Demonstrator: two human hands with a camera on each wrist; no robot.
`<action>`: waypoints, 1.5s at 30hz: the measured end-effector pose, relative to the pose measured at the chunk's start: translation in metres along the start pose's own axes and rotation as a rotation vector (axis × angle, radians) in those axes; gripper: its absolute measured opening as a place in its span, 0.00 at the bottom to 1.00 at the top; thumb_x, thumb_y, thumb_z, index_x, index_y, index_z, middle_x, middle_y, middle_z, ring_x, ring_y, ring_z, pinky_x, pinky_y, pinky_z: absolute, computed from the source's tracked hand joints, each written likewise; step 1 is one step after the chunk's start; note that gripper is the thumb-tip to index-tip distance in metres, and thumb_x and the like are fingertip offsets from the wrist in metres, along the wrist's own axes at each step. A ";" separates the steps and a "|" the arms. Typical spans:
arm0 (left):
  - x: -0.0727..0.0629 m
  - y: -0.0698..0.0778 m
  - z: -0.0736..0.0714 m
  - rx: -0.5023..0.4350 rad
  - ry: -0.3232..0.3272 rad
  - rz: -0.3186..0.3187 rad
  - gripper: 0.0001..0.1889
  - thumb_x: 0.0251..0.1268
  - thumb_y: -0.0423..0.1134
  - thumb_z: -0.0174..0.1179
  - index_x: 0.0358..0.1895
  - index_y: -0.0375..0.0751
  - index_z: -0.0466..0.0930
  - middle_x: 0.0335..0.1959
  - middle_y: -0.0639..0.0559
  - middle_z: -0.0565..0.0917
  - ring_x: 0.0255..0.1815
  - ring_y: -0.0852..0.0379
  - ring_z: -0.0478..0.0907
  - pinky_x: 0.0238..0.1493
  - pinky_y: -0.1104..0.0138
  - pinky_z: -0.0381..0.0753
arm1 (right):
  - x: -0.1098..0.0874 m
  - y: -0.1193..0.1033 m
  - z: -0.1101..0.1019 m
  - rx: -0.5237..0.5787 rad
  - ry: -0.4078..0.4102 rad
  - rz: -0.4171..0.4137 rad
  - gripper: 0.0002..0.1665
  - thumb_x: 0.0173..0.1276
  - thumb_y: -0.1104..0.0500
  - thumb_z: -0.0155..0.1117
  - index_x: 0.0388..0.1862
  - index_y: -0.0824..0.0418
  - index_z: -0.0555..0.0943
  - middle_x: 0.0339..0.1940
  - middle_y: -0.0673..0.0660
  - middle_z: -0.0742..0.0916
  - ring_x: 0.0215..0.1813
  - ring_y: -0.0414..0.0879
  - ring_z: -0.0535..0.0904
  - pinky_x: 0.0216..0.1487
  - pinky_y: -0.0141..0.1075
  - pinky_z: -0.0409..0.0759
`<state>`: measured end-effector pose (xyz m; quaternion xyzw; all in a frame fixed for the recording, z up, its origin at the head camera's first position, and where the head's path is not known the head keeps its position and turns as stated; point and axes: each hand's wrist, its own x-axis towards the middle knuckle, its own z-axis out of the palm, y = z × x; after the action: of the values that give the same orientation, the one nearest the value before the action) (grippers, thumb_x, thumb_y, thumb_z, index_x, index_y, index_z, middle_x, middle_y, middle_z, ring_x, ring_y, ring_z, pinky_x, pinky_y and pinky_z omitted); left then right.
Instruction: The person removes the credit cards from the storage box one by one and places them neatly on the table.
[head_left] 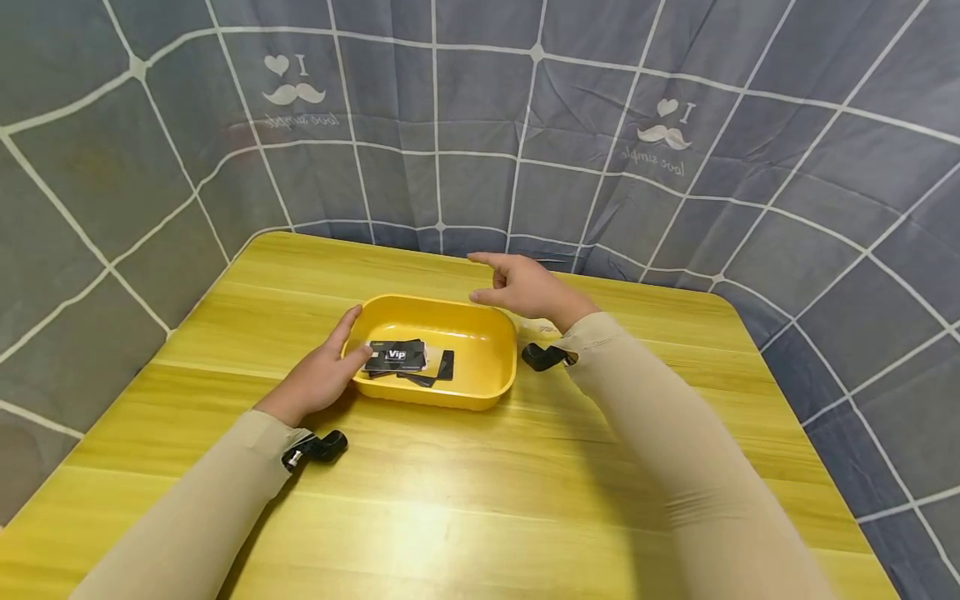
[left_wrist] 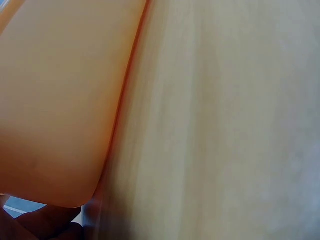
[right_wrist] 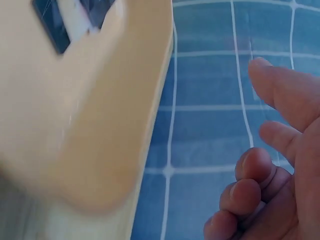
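Note:
A yellow plastic basin [head_left: 480,350] sits on the table, with a small pile of cards in its left half. The top card [head_left: 396,357] is black and reads "Vip"; pale and dark ones lie under it. My left hand [head_left: 318,375] grips the basin's left end, thumb over the rim by the cards and fingers along the outer wall. In the left wrist view, its fingers [left_wrist: 50,220] show by the basin's corner. My right hand [head_left: 528,287] is empty above the basin's far right corner, index finger and thumb extended, the other fingers bent.
The yellow wood-grain table [head_left: 420,500] reaches back to a grey curtain [head_left: 480,108] with white grid lines on several sides. A black wrist mount [head_left: 322,447] is on the left sleeve and another mount [head_left: 543,357] on the right. A small whitish thing [head_left: 538,327] shows beside the right wrist.

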<state>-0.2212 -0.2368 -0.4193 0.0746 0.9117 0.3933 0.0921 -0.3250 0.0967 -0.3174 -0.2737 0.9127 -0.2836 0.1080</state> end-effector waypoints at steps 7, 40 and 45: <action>0.004 -0.001 -0.001 -0.002 -0.001 0.009 0.41 0.84 0.61 0.42 0.87 0.65 0.28 0.88 0.34 0.45 0.80 0.20 0.56 0.76 0.27 0.56 | 0.018 -0.026 0.029 -0.024 -0.085 -0.062 0.43 0.74 0.48 0.71 0.84 0.45 0.66 0.21 0.50 0.73 0.23 0.44 0.65 0.33 0.37 0.69; -0.002 -0.002 -0.006 0.006 -0.017 -0.024 0.41 0.84 0.61 0.41 0.87 0.65 0.28 0.87 0.33 0.50 0.79 0.20 0.58 0.75 0.26 0.58 | 0.056 -0.037 0.095 -0.024 -0.430 0.030 0.48 0.68 0.54 0.77 0.84 0.46 0.67 0.34 0.55 0.89 0.34 0.47 0.81 0.42 0.35 0.81; -0.002 -0.004 -0.009 0.005 -0.022 -0.026 0.41 0.84 0.62 0.41 0.87 0.64 0.29 0.87 0.34 0.50 0.79 0.21 0.59 0.76 0.27 0.58 | 0.057 -0.035 0.099 -0.069 -0.439 0.037 0.48 0.66 0.52 0.79 0.82 0.44 0.69 0.45 0.50 0.89 0.44 0.45 0.83 0.52 0.37 0.83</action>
<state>-0.2215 -0.2462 -0.4158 0.0673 0.9125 0.3891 0.1070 -0.3216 -0.0043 -0.3804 -0.3155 0.8814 -0.1835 0.2999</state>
